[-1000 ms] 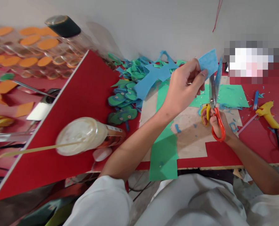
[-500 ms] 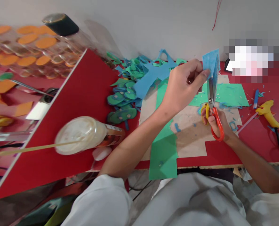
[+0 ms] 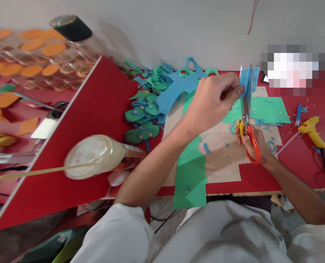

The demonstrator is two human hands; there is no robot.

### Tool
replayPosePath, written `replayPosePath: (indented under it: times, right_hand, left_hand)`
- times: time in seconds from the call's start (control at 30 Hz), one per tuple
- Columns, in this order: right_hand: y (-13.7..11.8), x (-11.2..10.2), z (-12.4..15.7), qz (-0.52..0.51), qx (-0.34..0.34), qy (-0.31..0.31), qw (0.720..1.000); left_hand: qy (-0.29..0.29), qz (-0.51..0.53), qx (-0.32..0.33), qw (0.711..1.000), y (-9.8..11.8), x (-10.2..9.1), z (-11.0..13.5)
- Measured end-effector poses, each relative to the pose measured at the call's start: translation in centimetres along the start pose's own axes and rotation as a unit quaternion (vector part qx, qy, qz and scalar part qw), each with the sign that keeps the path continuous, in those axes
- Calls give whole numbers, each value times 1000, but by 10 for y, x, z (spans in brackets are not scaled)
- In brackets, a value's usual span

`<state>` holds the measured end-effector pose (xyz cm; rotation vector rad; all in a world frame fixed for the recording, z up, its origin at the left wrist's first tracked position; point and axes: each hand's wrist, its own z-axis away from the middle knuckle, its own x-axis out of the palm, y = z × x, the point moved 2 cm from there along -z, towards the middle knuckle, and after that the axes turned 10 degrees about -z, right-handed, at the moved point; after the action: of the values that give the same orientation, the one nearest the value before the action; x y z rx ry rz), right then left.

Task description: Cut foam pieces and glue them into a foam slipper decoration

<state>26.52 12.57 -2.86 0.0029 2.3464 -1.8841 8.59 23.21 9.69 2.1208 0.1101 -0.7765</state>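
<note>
My left hand (image 3: 215, 98) pinches a small blue foam sheet (image 3: 246, 77) by its left edge, thumb against the fingers. Fingers of my right hand (image 3: 261, 146) go through the handles of a pair of scissors (image 3: 250, 136), one handle yellow and one orange-red. The blades point upward, a little apart, with the blue sheet between or against them; their tips rise just above its top edge. Below them a green foam sheet (image 3: 272, 109) lies on brown cardboard (image 3: 222, 171) with blue scraps. Part of the blue sheet is hidden behind a blade.
Green and blue foam scraps (image 3: 162, 80) and flower-like cutouts (image 3: 143, 113) are heaped against the wall. A lidded cup (image 3: 88, 157) with a straw stands left. To the right lie a yellow glue gun (image 3: 313, 131) and a blue cutter (image 3: 298, 114). A green strip (image 3: 191, 171) overhangs the table edge.
The blue sheet has come lower between the scissor blades and shifted slightly right, so the blade tips now show above it. My right hand has barely moved.
</note>
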Motion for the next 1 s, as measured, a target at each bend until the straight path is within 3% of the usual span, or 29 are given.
replayPosePath:
  times: [0.47, 0.67, 0.8, 0.9, 1.0]
  right_hand:
    - [2, -1, 1, 29, -9, 25, 999]
    - [-12, 9, -3, 4, 90, 88, 992]
    - [-14, 12, -5, -23, 95, 96, 991]
    - [-10, 7, -3, -42, 61, 93, 993]
    - [-6, 1, -2, -48, 42, 76, 995]
  left_hand:
    - [6, -6, -18, 1000, 2, 1, 1]
    - [-1, -4, -18, 1000, 1, 1, 1]
    - [-28, -13, -10, 999, 3, -7, 1]
    - [-52, -32, 0, 998, -5, -14, -1]
    - [-42, -62, 11, 997, -27, -19, -3]
